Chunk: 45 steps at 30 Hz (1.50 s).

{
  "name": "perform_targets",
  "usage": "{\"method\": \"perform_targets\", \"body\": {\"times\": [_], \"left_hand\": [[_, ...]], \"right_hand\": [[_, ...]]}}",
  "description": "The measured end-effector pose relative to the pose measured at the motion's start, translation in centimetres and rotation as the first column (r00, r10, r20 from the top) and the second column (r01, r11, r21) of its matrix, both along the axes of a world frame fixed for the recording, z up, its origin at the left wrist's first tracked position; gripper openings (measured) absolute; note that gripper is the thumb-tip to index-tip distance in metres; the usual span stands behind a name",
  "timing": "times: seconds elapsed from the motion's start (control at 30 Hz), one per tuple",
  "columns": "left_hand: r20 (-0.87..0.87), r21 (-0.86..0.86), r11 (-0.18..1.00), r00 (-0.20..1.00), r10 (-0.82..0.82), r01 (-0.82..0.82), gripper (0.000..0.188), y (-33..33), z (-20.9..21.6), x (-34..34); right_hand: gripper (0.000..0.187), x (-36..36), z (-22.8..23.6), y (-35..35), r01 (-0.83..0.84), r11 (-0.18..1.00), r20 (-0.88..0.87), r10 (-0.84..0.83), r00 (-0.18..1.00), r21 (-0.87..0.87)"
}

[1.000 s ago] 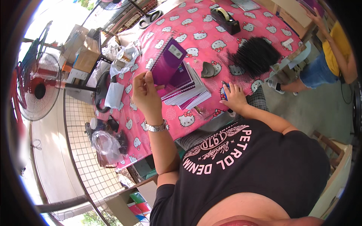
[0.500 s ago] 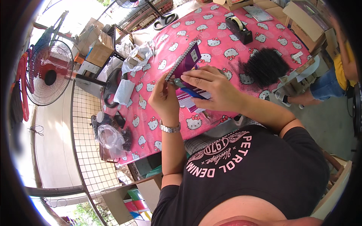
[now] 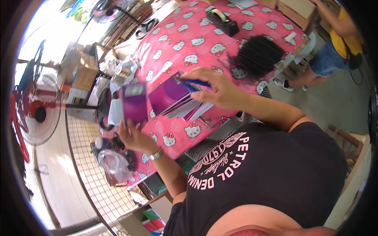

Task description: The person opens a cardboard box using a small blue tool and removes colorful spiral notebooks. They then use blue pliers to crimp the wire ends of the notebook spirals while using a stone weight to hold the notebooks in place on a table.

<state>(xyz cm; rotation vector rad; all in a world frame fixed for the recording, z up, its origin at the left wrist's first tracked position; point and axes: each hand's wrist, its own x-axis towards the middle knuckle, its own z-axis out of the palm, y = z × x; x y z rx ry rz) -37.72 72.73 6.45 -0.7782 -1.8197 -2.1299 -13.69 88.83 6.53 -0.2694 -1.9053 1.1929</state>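
Over the left part of the table, my left hand (image 3: 136, 137) grips a purple spiral notebook (image 3: 134, 104) by its lower edge; the notebook is blurred by motion. My right hand (image 3: 216, 88) is closed around blue-handled pliers (image 3: 197, 83), whose jaws are hidden. Its fingers lie right at a stack of purple-covered notebooks (image 3: 167, 93), with white pages fanned at the near side. Whether they also hold the top one, I cannot tell. Beyond my right hand lies a heap of black wire binding coils (image 3: 260, 57).
A pink patterned cloth (image 3: 191, 59) covers the table. A black tape dispenser (image 3: 222, 23) stands at the back. Plastic bags (image 3: 114, 163) lie at the left edge, near a standing fan (image 3: 39, 114). Another person in a yellow top (image 3: 346, 37) is at the right.
My hands have moved apart. The left one has carried the spiral notebook leftward, away from the pliers. My right hand keeps the pliers, now over the notebook stack. The whole view has shifted.
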Motion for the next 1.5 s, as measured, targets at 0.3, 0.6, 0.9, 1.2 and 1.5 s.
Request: {"method": "perform_targets", "body": {"times": [0.3,0.6,0.9,1.2,1.5], "left_hand": [[0.030,-0.888,0.420,0.889,0.456,-0.185,0.040,-11.7,-21.6,-4.1],[-0.685,-0.574,0.809,0.616,-0.388,-0.128,0.034,2.3,3.6,4.5],[-0.573,-0.789,0.608,0.455,-0.681,-0.084,0.032,4.6,3.6,6.5],[-0.605,-0.770,0.633,0.409,-0.683,-0.082,0.024,5.4,3.8,6.7],[-0.494,-0.829,0.559,0.465,-0.734,0.002,0.016,6.3,8.0,6.2]], "right_hand": [[0.031,4.4,-19.7,1.5,0.280,0.855,0.418,-0.469,0.778,0.437],[0.013,4.3,-20.4,14.2,0.469,0.611,0.491,-0.792,0.363,0.638],[0.070,3.8,-19.6,9.8,0.292,0.609,0.543,-0.791,0.280,0.737],[0.038,9.7,-22.4,15.8,0.203,0.545,0.403,-0.780,0.479,0.813],[0.022,7.3,-16.4,19.6,0.572,0.675,0.267,-0.724,0.636,0.466]]}}
